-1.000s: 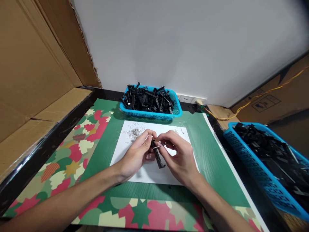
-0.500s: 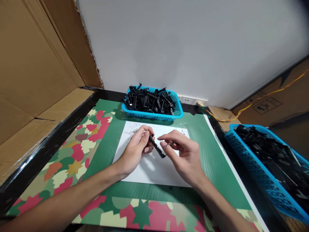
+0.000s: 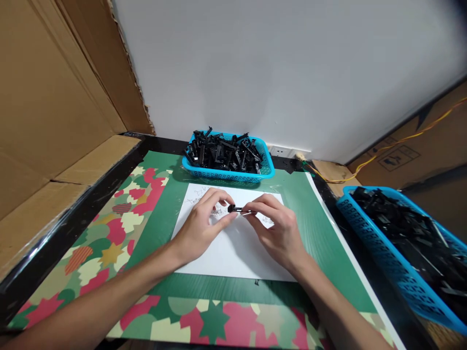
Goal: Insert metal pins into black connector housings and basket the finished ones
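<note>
One black part [image 3: 231, 208] pinched by right hand [image 3: 279, 223]; left hand [image 3: 199, 226]: grip unclear; two baskets [image 3: 226, 174] [image 3: 386, 262].

Right fingers [image 3: 263, 208] here pinch a thin sliver [image 3: 247, 213] too small to identify, perhaps hiding one end of the black part [image 3: 231, 208], and the nearer basket [image 3: 375, 248] runs off-edge!

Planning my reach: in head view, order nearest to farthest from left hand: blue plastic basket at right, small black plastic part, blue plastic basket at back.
1. Black plastic part: at the left hand.
2. Back blue basket: ahead, slightly right.
3. Right blue basket: farther right.
</note>
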`<state>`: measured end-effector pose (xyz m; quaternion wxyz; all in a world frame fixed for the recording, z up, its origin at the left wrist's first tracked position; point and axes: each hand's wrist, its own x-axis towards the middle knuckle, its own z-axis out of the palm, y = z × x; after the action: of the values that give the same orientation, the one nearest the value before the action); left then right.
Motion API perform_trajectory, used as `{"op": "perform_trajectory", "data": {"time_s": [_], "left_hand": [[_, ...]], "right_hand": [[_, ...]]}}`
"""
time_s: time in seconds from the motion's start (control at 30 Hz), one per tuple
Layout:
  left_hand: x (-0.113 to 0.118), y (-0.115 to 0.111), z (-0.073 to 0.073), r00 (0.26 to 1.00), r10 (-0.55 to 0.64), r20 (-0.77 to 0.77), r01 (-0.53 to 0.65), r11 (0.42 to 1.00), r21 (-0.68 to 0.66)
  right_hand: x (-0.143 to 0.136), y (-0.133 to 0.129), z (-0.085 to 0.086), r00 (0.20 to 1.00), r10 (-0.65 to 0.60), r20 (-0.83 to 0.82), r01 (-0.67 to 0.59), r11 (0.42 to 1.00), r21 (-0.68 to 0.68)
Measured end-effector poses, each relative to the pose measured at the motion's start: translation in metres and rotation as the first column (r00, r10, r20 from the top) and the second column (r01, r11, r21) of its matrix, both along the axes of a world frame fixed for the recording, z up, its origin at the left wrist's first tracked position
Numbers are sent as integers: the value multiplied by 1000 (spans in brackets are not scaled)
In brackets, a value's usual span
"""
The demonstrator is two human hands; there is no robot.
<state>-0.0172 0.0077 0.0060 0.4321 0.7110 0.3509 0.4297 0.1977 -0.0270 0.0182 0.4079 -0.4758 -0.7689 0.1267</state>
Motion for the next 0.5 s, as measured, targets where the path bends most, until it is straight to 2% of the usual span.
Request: {"op": "perform_trajectory", "data": {"time_s": [0.17,0.3,0.5], "left_hand": [[-4,4,-9,993,30,-111,-13,989,149],[-6,5,-15,982,72,-177,-33,976,216],[-6,6,-21,968,42,-246,25,965,262]], "right_hand": [[7,5,-5,995,50,87,-52,998,21],[13,8,-2,972,154,179,-148,988,-50],[21,10,3,950,100,294,-98,995,-22]]}}
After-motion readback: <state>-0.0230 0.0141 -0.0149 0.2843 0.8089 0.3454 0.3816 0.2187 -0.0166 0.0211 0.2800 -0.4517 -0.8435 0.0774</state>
